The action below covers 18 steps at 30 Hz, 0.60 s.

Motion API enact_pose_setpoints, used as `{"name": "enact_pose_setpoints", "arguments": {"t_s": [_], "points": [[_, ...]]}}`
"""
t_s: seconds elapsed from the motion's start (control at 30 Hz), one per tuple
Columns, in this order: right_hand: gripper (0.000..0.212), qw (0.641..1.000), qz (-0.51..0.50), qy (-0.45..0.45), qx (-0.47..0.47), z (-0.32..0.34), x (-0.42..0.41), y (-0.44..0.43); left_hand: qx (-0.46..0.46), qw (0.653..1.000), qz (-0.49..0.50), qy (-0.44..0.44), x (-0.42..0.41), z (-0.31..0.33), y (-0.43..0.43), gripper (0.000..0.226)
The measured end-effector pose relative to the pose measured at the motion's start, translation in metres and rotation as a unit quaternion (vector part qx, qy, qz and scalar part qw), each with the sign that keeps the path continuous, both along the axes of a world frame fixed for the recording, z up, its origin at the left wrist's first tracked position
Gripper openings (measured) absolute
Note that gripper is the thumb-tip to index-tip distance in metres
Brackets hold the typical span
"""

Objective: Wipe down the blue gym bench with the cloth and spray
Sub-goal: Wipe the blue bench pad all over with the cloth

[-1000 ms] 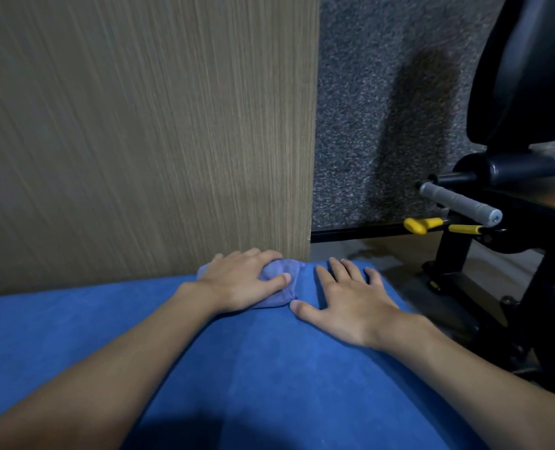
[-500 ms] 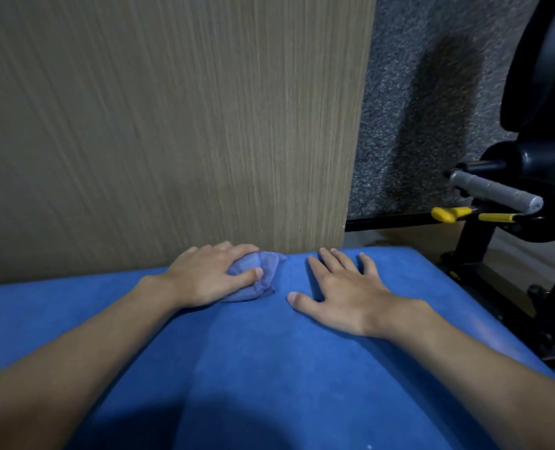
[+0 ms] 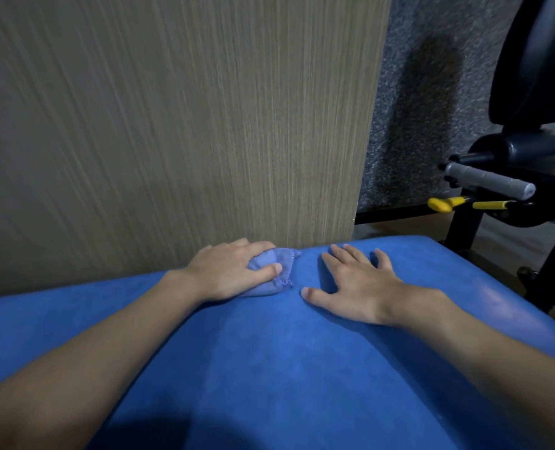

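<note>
The blue gym bench (image 3: 285, 368) fills the lower half of the view, its far edge against a wood-grain wall panel. My left hand (image 3: 230, 271) grips a bunched pale-blue cloth (image 3: 277, 274) and holds it down on the bench's far edge. My right hand (image 3: 357, 284) lies flat on the pad just right of the cloth, fingers spread and pointing at the wall. No spray bottle is in view.
The wood-grain panel (image 3: 172, 125) stands directly behind the bench. To the right is a grey carpeted wall (image 3: 432, 108) and a black exercise machine (image 3: 536, 76) with a grey handle (image 3: 490, 181) and a yellow lever (image 3: 441, 204), close to the bench's right end.
My left hand has carried the cloth leftward along the bench's far edge, and the view has turned left with it. My right hand has stayed flat on the pad.
</note>
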State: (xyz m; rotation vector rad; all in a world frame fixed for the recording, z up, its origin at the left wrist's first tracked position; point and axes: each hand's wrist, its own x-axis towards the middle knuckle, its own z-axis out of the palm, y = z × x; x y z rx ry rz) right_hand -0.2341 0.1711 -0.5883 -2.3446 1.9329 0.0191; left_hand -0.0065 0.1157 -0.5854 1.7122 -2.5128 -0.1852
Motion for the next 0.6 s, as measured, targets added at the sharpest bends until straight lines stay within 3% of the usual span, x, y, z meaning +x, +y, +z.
{"name": "enact_pose_setpoints", "arguments": {"t_s": [0.13, 0.27, 0.33, 0.5, 0.6], "points": [[0.099, 0.998, 0.024, -0.049, 0.003, 0.0, 0.04, 0.005, -0.007, 1.0, 0.009, -0.007, 0.051, 0.0, 0.01, 0.072], [0.105, 0.999, 0.034, -0.035, 0.007, -0.009, 0.061, 0.006, -0.012, 0.999, 0.04, -0.017, 0.081, 0.0, 0.018, 0.079], [0.105, 0.999, 0.029, -0.037, 0.0, -0.01, 0.059, 0.007, -0.015, 0.998, 0.049, -0.022, 0.073, -0.001, 0.016, 0.079], [0.108, 0.999, 0.033, -0.035, 0.003, -0.011, 0.059, 0.006, -0.02, 0.999, 0.028, -0.023, 0.023, -0.001, 0.004, 0.054], [0.11, 0.998, 0.035, -0.043, 0.0, -0.012, 0.057, 0.003, -0.01, 0.999, 0.028, -0.015, 0.021, 0.001, 0.005, 0.054]]}}
